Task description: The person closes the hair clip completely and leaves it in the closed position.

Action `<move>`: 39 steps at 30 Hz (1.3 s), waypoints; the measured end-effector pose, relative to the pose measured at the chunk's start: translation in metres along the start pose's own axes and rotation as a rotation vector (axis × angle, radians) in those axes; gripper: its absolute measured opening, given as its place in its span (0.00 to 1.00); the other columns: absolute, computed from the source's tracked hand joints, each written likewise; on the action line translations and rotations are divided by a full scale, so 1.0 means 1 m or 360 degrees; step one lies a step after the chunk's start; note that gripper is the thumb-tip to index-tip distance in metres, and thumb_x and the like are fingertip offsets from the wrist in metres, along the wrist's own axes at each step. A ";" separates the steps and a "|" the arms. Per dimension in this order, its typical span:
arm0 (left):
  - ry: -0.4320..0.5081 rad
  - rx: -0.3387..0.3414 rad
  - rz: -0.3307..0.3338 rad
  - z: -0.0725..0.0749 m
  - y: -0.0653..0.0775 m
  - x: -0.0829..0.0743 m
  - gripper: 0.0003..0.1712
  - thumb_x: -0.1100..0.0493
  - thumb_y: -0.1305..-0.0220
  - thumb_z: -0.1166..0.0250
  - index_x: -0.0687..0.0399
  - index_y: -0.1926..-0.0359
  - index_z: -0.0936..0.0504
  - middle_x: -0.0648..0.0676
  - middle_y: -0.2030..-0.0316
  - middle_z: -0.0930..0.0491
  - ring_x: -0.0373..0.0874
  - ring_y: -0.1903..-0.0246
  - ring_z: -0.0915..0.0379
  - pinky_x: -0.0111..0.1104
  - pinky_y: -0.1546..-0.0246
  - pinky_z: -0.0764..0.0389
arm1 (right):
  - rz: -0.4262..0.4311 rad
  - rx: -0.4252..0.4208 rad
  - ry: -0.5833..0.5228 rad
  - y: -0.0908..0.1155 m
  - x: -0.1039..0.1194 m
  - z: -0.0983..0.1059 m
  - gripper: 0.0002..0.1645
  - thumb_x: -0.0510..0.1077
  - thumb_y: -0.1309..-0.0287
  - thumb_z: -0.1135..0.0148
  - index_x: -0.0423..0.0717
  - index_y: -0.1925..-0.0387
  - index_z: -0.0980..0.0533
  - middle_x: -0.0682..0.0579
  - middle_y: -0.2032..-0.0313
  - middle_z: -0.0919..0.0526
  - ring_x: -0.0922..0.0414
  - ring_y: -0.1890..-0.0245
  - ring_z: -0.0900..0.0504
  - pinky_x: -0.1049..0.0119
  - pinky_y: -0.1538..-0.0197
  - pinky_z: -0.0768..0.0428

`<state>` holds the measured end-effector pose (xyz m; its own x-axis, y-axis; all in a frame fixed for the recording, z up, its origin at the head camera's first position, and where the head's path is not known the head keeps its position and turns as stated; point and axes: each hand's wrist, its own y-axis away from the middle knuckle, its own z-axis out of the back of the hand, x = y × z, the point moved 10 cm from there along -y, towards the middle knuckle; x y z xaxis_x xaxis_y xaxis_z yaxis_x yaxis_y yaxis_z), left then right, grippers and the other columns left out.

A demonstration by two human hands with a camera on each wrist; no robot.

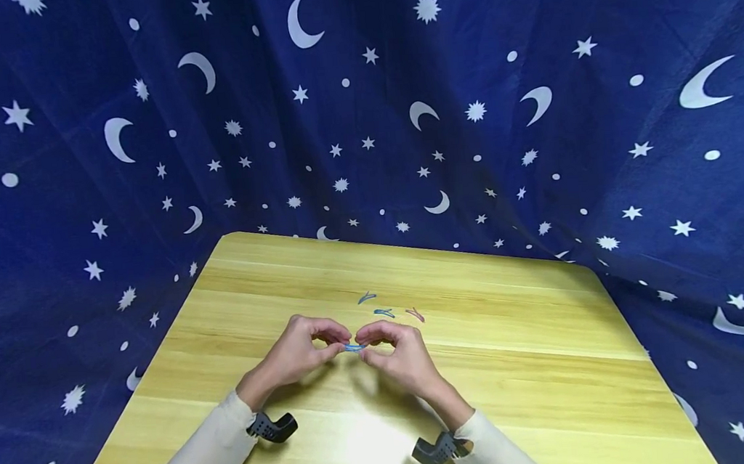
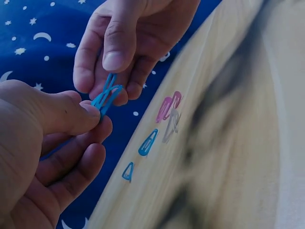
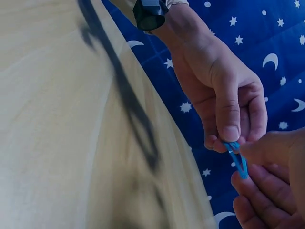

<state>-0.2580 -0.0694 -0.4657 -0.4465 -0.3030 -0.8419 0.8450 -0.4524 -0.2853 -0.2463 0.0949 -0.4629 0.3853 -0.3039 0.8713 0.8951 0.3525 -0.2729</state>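
Over the middle of the table, both hands hold one blue snap hair clip [image 1: 354, 348] between them. My left hand [image 1: 298, 353] pinches one end of it between thumb and fingertips. At the other end, the thumb and fingers of my right hand [image 1: 400, 356] pinch it. Seen from the left wrist, the clip [image 2: 108, 95] has its thin metal strips spread apart. Its ends are partly hidden by the fingertips. The right wrist view shows the clip [image 3: 240, 164] slanting between the left hand [image 3: 228, 102] and the right hand [image 3: 271, 186].
Beyond the hands, a few more clips lie on the wooden table [image 1: 520, 366]: a blue one [image 1: 366, 297], another blue one [image 1: 383, 313] and a pink one [image 1: 416, 315]. A pale clip [image 2: 170, 126] also shows from the left wrist. A dark blue star-patterned curtain [image 1: 363, 116] hangs behind the table.
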 end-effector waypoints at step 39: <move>-0.0047 0.0056 0.0002 -0.015 0.010 -0.003 0.10 0.70 0.37 0.22 0.52 0.59 0.09 0.44 0.65 0.09 0.32 0.67 0.15 0.30 0.59 0.10 | -0.0091 0.0040 0.0039 0.008 -0.001 -0.015 0.09 0.28 0.42 0.23 0.40 0.62 0.13 0.47 0.66 0.07 0.60 0.67 0.10 0.67 0.59 0.08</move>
<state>-0.2437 -0.0604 -0.4728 -0.4542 -0.3282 -0.8282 0.8350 -0.4811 -0.2672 -0.2360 0.0845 -0.4724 0.3393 -0.3458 0.8748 0.9101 0.3560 -0.2123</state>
